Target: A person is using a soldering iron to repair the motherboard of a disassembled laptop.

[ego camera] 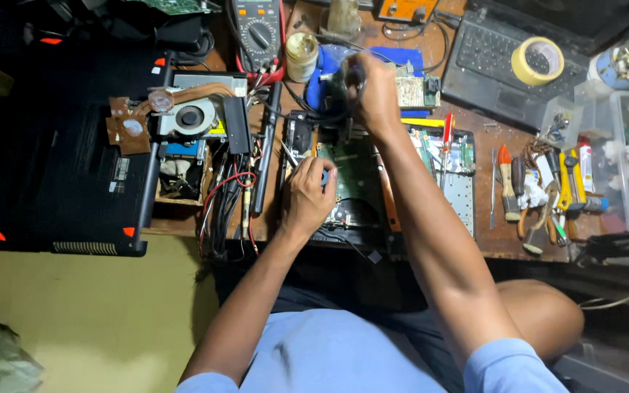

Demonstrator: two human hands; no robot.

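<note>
Nearest us, our left hand [307, 195] rests on the green laptop circuit board [354, 171] at the middle of the wooden tabletop [485, 244], its grip closed around a thin metal tweezer [290, 155] pointing to ten o'clock. Beyond it, at twelve o'clock, our right hand [371, 91] has its grip wrapped tight on a dark tool handle [353, 73]. A copper-piped cooling fan [187, 116] lies at nine o'clock, a yellow tape roll [538, 61] at two o'clock.
</note>
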